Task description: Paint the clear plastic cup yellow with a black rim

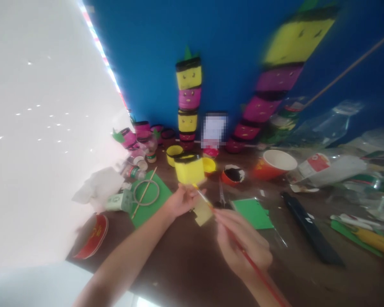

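Observation:
My right hand [243, 243] is closed round a paintbrush [238, 245] with a long red handle. Its bristle end touches or nearly touches the lower edge of a yellow painted cup [189, 170] with a black band along its top. Fingers of my left hand [183, 201] are closed on that cup from below; part of the grip is blurred. Under the brush lies a tan piece of card [203, 212]. Just behind the held cup are a yellow paint container [209, 165] and another yellow ring-like piece [174, 155].
A red cup of black paint [233, 175], a larger paper cup [275, 165] and a dark box cutter [310, 230] lie rightward. Green sheets [252, 213] flank my hands; a tape ring [146, 192] is left. Stacked painted cups [188, 98] stand against the blue wall [141, 64].

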A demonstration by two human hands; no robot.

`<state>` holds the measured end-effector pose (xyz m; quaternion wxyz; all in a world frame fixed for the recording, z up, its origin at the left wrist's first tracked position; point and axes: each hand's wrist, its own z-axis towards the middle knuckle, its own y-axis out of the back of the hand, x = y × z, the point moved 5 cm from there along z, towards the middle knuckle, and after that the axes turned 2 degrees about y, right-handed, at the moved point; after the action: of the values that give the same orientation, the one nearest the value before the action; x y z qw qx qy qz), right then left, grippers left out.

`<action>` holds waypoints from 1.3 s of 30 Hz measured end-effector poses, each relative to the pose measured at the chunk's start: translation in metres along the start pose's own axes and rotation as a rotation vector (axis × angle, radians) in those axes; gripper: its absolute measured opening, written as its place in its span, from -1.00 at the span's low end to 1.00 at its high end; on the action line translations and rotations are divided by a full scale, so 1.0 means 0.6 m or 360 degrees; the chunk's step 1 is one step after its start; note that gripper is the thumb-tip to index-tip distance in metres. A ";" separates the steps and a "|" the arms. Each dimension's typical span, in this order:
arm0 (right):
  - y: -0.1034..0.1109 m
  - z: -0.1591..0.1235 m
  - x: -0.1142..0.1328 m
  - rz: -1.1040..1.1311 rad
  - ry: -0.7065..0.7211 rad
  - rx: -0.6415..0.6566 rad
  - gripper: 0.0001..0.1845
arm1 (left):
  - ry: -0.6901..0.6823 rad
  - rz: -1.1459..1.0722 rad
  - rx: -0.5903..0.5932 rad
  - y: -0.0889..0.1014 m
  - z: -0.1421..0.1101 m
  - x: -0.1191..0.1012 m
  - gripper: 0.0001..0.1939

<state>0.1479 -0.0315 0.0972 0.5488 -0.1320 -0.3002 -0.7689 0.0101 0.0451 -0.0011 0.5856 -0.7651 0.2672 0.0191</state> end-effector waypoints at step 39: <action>-0.002 -0.007 0.002 -0.0138 -0.0004 -0.0053 -0.76 | -0.0053 0.0094 0.0032 -0.003 0.002 -0.001 -0.65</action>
<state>0.1468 -0.0344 0.0944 0.5123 -0.1289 -0.2934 -0.7967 0.0107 0.0465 0.0005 0.5968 -0.7506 0.2800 0.0464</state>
